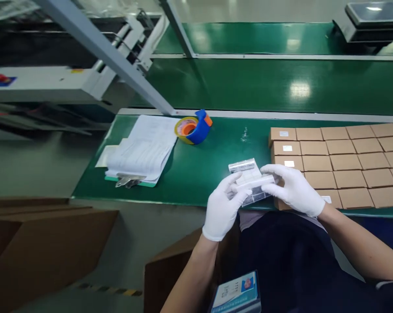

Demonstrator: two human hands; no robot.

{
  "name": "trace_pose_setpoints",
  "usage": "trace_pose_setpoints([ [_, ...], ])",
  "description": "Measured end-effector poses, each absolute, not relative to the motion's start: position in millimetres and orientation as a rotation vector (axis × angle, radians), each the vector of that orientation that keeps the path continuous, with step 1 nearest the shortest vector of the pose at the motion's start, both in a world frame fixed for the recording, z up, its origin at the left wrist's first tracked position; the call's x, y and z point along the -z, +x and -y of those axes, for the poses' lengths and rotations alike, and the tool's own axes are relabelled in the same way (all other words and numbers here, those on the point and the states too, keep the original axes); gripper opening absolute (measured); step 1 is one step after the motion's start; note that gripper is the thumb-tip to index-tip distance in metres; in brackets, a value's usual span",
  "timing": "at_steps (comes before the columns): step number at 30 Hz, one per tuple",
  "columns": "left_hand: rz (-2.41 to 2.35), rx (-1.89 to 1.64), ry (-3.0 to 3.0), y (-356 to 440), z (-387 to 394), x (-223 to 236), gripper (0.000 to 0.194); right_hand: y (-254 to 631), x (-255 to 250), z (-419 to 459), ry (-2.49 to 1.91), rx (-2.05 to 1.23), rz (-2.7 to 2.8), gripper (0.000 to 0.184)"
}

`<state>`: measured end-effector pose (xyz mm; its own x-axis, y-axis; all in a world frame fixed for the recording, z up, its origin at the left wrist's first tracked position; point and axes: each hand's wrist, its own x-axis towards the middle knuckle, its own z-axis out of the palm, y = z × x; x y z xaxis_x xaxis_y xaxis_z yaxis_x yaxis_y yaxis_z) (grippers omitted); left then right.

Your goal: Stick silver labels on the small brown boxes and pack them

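Note:
A partly rolled strip of labels (248,175) is held between my two white-gloved hands, just above the front edge of the green table. Its far end curls into a silvery roll, and a darker part with a grid of pale lines hangs at the near side. My left hand (223,204) pinches the left side, thumb and fingers closed on it. On the right side, my right hand (289,188) grips the strip between thumb and fingers. Close to the right hand stand rows of small brown cardboard boxes (348,157), some with white labels on them.
A blue tape dispenser (201,129) with a yellow roll lies near a clipboard (147,150) of papers. Behind the table runs a green conveyor (248,82), with a scale-like device (374,21) at far right. Large cartons (59,248) stand lower left. A grey post (111,56) slants overhead.

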<state>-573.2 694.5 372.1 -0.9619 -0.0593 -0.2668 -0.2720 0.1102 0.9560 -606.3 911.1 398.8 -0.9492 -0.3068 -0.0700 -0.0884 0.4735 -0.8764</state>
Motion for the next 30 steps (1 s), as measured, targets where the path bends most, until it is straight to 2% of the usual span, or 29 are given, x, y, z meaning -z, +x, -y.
trace_pose_setpoints([
  [2,-2.284,-1.898,-0.322,-573,-690,-369,0.059,-608,-397,-908,-0.418,1.423,-2.498,0.030],
  [5,-2.293,-1.879,-0.160,-574,-684,-366,0.059,-609,-394,-905,-0.411,1.453,-2.440,0.020],
  [7,-2.272,-1.890,-0.052,-576,-682,-367,0.056,-610,-392,-904,-0.396,1.490,-2.415,0.022],
  [12,-2.246,-1.894,-0.064,-582,-681,-369,0.038,-613,-394,-905,-0.486,1.415,-2.487,0.029],
  [17,-2.331,-1.785,0.041,-590,-681,-375,0.026,-613,-398,-903,-0.442,1.420,-2.439,0.016],
  [23,-2.379,-1.800,0.123,-595,-686,-385,0.009,-612,-396,-905,-0.462,1.469,-2.466,0.013],
  [30,-2.409,-1.738,0.147,-596,-688,-381,0.009,-613,-396,-909,-0.371,1.434,-2.464,0.015],
])
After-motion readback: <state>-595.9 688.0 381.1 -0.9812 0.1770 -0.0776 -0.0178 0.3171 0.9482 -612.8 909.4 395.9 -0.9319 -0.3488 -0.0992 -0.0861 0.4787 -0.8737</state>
